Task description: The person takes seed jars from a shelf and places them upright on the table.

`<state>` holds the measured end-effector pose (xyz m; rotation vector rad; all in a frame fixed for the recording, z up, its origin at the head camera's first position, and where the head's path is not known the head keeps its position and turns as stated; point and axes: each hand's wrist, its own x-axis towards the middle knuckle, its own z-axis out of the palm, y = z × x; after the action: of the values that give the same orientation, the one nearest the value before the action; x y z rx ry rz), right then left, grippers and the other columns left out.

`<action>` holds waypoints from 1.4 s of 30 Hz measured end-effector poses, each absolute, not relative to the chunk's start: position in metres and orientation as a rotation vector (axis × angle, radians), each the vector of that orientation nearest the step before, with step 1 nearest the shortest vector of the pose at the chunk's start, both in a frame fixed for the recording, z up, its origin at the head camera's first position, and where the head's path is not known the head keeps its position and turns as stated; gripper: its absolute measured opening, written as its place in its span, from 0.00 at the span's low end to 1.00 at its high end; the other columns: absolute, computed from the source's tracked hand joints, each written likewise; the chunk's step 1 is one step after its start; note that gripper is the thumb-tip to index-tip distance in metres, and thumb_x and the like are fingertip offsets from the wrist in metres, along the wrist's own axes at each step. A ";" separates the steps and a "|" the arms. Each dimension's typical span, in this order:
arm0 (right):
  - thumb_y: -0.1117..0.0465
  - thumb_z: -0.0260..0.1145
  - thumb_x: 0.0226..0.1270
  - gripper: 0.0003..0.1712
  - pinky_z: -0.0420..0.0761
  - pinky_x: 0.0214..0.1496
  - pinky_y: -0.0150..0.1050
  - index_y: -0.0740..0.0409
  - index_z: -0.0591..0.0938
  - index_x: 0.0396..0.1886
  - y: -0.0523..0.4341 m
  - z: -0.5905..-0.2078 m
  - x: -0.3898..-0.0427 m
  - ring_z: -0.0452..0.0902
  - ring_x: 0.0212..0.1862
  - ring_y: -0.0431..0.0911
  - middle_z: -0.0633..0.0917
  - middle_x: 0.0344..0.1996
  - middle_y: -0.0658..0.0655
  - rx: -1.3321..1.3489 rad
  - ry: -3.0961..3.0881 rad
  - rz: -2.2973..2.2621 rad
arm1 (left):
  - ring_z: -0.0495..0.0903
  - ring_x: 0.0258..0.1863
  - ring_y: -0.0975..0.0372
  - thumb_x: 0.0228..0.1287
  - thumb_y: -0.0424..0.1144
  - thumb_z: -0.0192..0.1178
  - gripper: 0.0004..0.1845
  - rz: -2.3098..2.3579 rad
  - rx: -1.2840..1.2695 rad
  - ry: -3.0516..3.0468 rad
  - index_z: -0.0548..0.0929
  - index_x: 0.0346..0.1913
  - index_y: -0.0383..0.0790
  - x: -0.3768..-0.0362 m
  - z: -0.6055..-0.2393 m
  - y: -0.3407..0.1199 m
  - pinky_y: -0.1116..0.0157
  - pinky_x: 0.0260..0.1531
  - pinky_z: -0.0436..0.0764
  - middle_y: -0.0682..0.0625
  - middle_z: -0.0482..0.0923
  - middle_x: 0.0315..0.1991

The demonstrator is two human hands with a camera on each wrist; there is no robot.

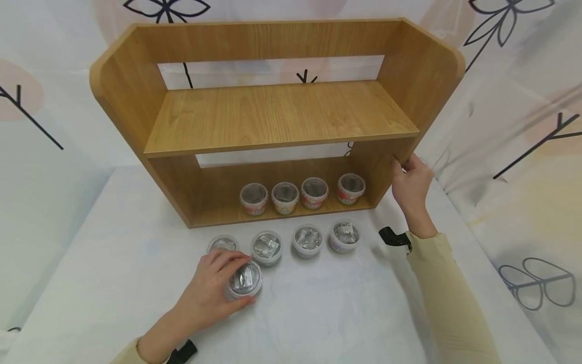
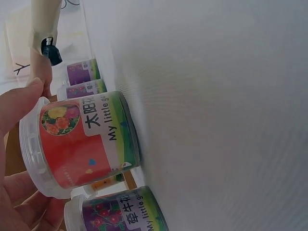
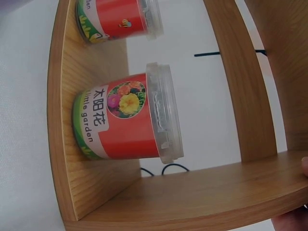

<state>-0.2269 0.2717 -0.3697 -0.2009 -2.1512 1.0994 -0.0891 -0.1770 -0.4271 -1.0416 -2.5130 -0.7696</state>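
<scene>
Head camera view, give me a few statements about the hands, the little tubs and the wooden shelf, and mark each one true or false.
1. The left hand grips a lidded tub on the white table. True.
2. The right hand is lifting a tub off the table. False: it holds the right side panel of the wooden shelf.
3. Four tubs stand on the lower shelf. True.
4. The upper shelf board is full of tubs. False: nothing stands on it.
5. Only two tubs stand on the table. False: a row of four stands in front of the shelf, plus the one in the left hand.
</scene>
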 end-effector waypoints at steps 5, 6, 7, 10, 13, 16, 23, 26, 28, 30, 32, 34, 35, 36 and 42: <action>0.57 0.61 0.71 0.19 0.83 0.52 0.43 0.66 0.85 0.53 0.272 -0.370 -0.227 0.84 0.51 0.51 0.87 0.46 0.62 -0.194 -2.146 1.090 | 0.70 0.55 0.57 0.35 0.54 0.82 0.40 -0.827 -1.030 -2.520 0.82 0.56 0.41 -0.090 -0.427 -0.178 0.55 0.48 0.68 0.54 0.77 0.55; 0.57 0.62 0.71 0.19 0.83 0.52 0.43 0.66 0.85 0.52 0.273 -0.370 -0.227 0.84 0.51 0.51 0.87 0.46 0.62 -0.193 -2.144 1.087 | 0.69 0.55 0.58 0.36 0.54 0.82 0.40 -0.845 -1.029 -2.520 0.82 0.56 0.41 -0.091 -0.426 -0.178 0.55 0.49 0.68 0.54 0.77 0.56; 0.58 0.62 0.71 0.18 0.84 0.51 0.42 0.66 0.85 0.52 0.273 -0.370 -0.227 0.85 0.51 0.51 0.88 0.45 0.62 -0.191 -2.142 1.084 | 0.70 0.55 0.57 0.36 0.53 0.82 0.40 -0.864 -1.032 -2.515 0.82 0.56 0.41 -0.091 -0.427 -0.178 0.55 0.50 0.68 0.54 0.77 0.56; 0.58 0.62 0.71 0.18 0.84 0.51 0.41 0.66 0.85 0.51 0.273 -0.370 -0.227 0.85 0.50 0.51 0.88 0.45 0.62 -0.190 -2.135 1.081 | 0.70 0.56 0.57 0.37 0.52 0.82 0.39 -0.921 -1.035 -2.504 0.82 0.56 0.41 -0.094 -0.427 -0.179 0.55 0.54 0.68 0.53 0.77 0.56; 0.58 0.62 0.71 0.18 0.84 0.51 0.42 0.66 0.85 0.51 0.273 -0.371 -0.227 0.85 0.50 0.51 0.88 0.45 0.63 -0.186 -2.132 1.076 | 0.70 0.56 0.56 0.39 0.53 0.81 0.38 -0.966 -1.030 -2.495 0.82 0.56 0.41 -0.096 -0.427 -0.180 0.55 0.57 0.67 0.53 0.77 0.56; 0.58 0.62 0.71 0.18 0.84 0.51 0.43 0.66 0.85 0.51 0.274 -0.372 -0.226 0.85 0.50 0.51 0.88 0.45 0.62 -0.184 -2.133 1.072 | 0.71 0.57 0.57 0.40 0.54 0.80 0.37 -1.003 -1.024 -2.497 0.82 0.56 0.43 -0.099 -0.426 -0.182 0.57 0.59 0.66 0.54 0.77 0.56; 0.58 0.62 0.71 0.17 0.83 0.52 0.43 0.65 0.86 0.52 0.273 -0.373 -0.226 0.84 0.51 0.52 0.87 0.45 0.62 -0.177 -2.131 1.083 | 0.71 0.55 0.60 0.43 0.49 0.80 0.35 -1.050 -1.007 -2.515 0.81 0.58 0.47 -0.107 -0.416 -0.186 0.63 0.55 0.70 0.56 0.76 0.56; 0.58 0.62 0.71 0.18 0.83 0.53 0.44 0.65 0.85 0.52 0.272 -0.374 -0.225 0.84 0.51 0.51 0.87 0.46 0.62 -0.175 -2.133 1.093 | 0.71 0.56 0.59 0.45 0.46 0.80 0.34 -1.086 -0.964 -2.553 0.80 0.58 0.48 -0.111 -0.409 -0.189 0.61 0.55 0.72 0.55 0.76 0.57; 0.58 0.62 0.72 0.18 0.83 0.53 0.45 0.65 0.85 0.53 0.272 -0.374 -0.225 0.84 0.52 0.51 0.87 0.46 0.62 -0.177 -2.134 1.096 | 0.71 0.58 0.58 0.46 0.46 0.80 0.34 -1.106 -0.925 -2.583 0.80 0.59 0.48 -0.116 -0.404 -0.190 0.56 0.57 0.72 0.55 0.76 0.58; 0.58 0.62 0.71 0.18 0.83 0.53 0.45 0.65 0.85 0.53 0.272 -0.373 -0.225 0.84 0.52 0.51 0.87 0.46 0.62 -0.177 -2.131 1.096 | 0.71 0.59 0.57 0.47 0.45 0.80 0.33 -1.126 -0.889 -2.605 0.80 0.59 0.48 -0.122 -0.400 -0.192 0.50 0.58 0.72 0.54 0.77 0.58; 0.59 0.62 0.71 0.17 0.83 0.53 0.43 0.65 0.85 0.52 0.273 -0.374 -0.226 0.84 0.51 0.51 0.87 0.45 0.62 -0.172 -2.127 1.087 | 0.72 0.60 0.56 0.48 0.44 0.79 0.33 -1.144 -0.853 -2.628 0.80 0.59 0.48 -0.129 -0.396 -0.195 0.47 0.59 0.71 0.53 0.77 0.58; 0.59 0.62 0.71 0.17 0.83 0.52 0.42 0.66 0.86 0.51 0.273 -0.374 -0.227 0.85 0.51 0.51 0.88 0.45 0.63 -0.164 -2.122 1.082 | 0.72 0.59 0.56 0.49 0.43 0.79 0.32 -1.188 -0.826 -2.638 0.80 0.60 0.47 -0.137 -0.393 -0.198 0.46 0.59 0.72 0.52 0.78 0.57; 0.59 0.62 0.71 0.17 0.83 0.52 0.42 0.66 0.86 0.51 0.273 -0.374 -0.228 0.85 0.51 0.51 0.88 0.45 0.63 -0.160 -2.121 1.079 | 0.72 0.59 0.56 0.50 0.43 0.78 0.32 -1.209 -0.812 -2.645 0.80 0.60 0.47 -0.141 -0.391 -0.200 0.45 0.58 0.72 0.52 0.78 0.57; 0.60 0.62 0.71 0.17 0.83 0.52 0.42 0.66 0.86 0.51 0.273 -0.374 -0.228 0.85 0.50 0.51 0.88 0.45 0.63 -0.154 -2.120 1.077 | 0.73 0.60 0.55 0.51 0.42 0.77 0.31 -1.234 -0.800 -2.652 0.80 0.61 0.47 -0.145 -0.389 -0.201 0.44 0.58 0.72 0.52 0.78 0.58; 0.59 0.62 0.71 0.17 0.83 0.53 0.45 0.65 0.86 0.52 0.274 -0.373 -0.228 0.84 0.51 0.50 0.87 0.45 0.62 -0.159 -2.120 1.082 | 0.72 0.63 0.52 0.57 0.42 0.74 0.30 -1.364 -0.751 -2.682 0.78 0.63 0.45 -0.173 -0.381 -0.200 0.42 0.62 0.69 0.50 0.77 0.60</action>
<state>-0.2279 0.2741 -0.3730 -0.1589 -2.1198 1.0823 -0.1735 -0.2003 -0.3807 -0.7507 -2.6825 -1.3636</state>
